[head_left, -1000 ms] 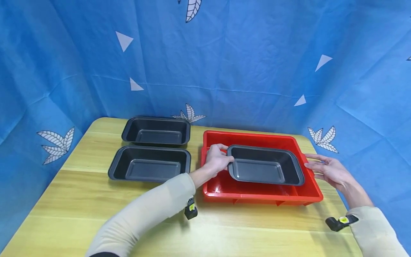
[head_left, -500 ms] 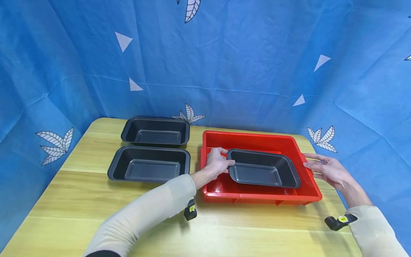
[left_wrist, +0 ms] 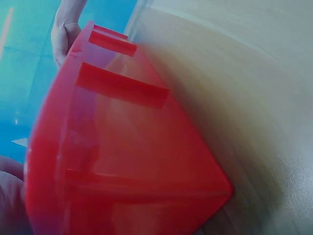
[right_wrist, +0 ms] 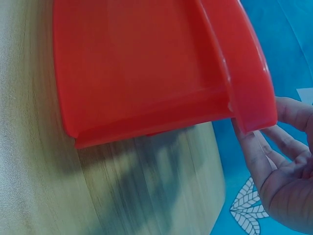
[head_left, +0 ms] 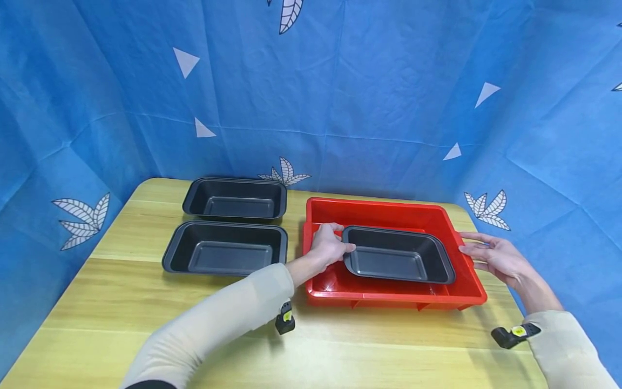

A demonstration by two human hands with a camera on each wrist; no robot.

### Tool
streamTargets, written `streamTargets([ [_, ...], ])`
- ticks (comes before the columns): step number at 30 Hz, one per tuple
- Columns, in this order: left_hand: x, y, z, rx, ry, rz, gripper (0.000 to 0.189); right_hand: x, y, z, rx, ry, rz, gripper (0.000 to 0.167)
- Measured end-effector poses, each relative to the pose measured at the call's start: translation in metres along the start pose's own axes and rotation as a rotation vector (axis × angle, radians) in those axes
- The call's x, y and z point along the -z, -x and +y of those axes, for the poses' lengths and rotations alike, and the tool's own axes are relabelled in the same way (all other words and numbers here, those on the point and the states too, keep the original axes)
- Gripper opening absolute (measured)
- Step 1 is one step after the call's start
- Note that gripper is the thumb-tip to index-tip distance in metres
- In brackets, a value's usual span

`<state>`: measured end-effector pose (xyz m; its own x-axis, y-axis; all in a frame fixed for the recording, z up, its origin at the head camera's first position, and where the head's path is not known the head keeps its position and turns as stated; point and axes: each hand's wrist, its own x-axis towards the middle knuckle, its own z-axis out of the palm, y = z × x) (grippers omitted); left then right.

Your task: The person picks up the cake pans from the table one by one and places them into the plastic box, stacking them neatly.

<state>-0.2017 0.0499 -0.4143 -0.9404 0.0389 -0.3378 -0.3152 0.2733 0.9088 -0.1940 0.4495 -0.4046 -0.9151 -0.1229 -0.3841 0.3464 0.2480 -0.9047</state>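
Note:
My left hand (head_left: pixel 328 246) pinches the left end of a dark grey loaf pan (head_left: pixel 389 262), thumb over the rim, fingers hidden beyond it. That pan lies within the red plastic tray (head_left: pixel 398 299), slightly slanted, its right end a little nearer to me. On the tray's right rim is my right hand (head_left: pixel 498 258), and the right wrist view shows fingers (right_wrist: pixel 254 155) below the rim and others over it. From the left wrist, the tray's outer wall (left_wrist: pixel 132 142) fills the middle, with part of the left hand (left_wrist: pixel 11 196) at the left edge.
Two more dark loaf pans sit left of the tray: a far one (head_left: pixel 235 199) and a nearer one (head_left: pixel 225 248), close together. All stand on a light wooden table (head_left: pixel 350 346). A blue patterned curtain (head_left: pixel 311 97) hangs behind and at both sides.
My left hand has lowered the loaf pan slightly into the tray, its right end shifting a bit left. During the last half second little moves. The right hand stays on the rim.

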Motion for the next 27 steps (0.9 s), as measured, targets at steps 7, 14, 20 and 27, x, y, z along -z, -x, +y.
streamTargets([
  [7, 0.017, 0.009, 0.004, -0.048, -0.091, -0.039, 0.057, 0.001, -0.001, 0.001, -0.005, 0.029, 0.013, 0.03],
  [14, 0.043, 0.017, 0.005, -0.09, -0.011, -0.098, 0.054, 0.001, -0.002, 0.002, -0.005, 0.054, 0.013, 0.038],
  [20, 0.07, 0.022, 0.005, -0.116, 0.012, -0.156, 0.052, 0.001, -0.002, 0.003, -0.004, 0.053, 0.012, 0.036],
  [27, 0.104, 0.027, 0.003, -0.14, 0.03, -0.168, 0.046, 0.0, -0.001, 0.003, -0.001, 0.046, 0.011, 0.029],
])
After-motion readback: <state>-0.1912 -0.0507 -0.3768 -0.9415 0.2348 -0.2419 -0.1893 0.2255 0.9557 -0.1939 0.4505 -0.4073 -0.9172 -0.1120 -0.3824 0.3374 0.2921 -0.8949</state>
